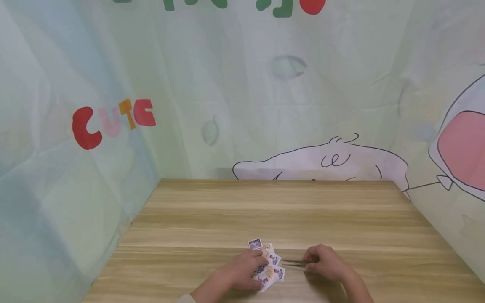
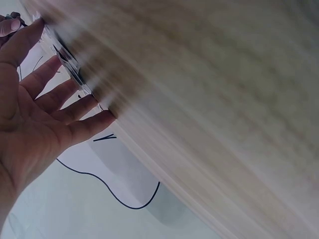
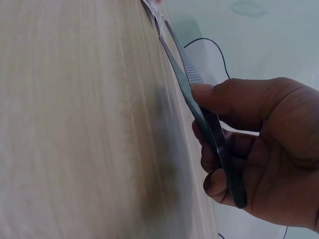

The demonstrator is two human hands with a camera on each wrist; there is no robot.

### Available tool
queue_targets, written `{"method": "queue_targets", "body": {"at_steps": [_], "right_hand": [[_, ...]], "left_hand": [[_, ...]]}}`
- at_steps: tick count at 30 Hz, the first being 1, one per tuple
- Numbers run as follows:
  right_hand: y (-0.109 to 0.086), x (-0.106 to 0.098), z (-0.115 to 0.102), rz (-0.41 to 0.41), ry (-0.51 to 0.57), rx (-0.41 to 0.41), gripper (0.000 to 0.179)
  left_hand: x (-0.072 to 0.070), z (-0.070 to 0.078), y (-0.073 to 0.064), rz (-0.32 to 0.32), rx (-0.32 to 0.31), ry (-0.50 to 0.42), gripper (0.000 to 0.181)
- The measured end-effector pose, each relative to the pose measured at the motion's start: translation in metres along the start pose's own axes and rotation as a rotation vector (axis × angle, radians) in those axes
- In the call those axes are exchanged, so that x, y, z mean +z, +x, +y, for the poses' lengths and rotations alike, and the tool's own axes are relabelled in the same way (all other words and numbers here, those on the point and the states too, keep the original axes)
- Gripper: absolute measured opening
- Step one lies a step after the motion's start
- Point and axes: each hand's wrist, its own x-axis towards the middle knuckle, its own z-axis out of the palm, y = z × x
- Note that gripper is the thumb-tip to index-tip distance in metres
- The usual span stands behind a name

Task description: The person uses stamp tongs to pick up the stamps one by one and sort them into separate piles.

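Several small printed paper pieces (image 1: 271, 274), like stamps or stickers, lie overlapping on the wooden table in the head view. Over them rests my left hand (image 1: 242, 269), its fingers spread and fairly straight, fingertips on the papers and tabletop; it covers part of the pile. In the left wrist view this hand (image 2: 37, 119) touches the paper edges. To the right, my right hand (image 1: 329, 264) pinches metal tweezers (image 3: 218, 134) between thumb and fingers. The tweezers' tips are apart and point left at the papers. Whether they touch any paper, I cannot tell.
The wood-grain table (image 1: 265, 210) stretches behind and to both sides of the hands. Around it hangs a pale green printed cloth (image 1: 182, 105) with coloured letters and cartoon drawings, close to the table's back and side edges.
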Motion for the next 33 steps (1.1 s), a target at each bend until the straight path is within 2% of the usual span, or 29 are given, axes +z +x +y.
{"method": "queue_targets", "body": {"at_steps": [14,25,33], "right_hand": [[0.006,0.004,-0.004,0.010,-0.038,-0.009,0.010],[0.010,0.010,-0.008,0.074,-0.107,-0.010,0.010],[0.011,0.011,-0.010,0.088,-0.136,-0.008,0.009]], "left_hand": [[-0.002,-0.002,0.002,0.006,0.003,-0.003,0.052],[-0.004,0.001,-0.001,0.011,0.002,-0.007,0.051],[-0.002,-0.002,0.000,0.012,0.017,-0.015,0.052]]}}
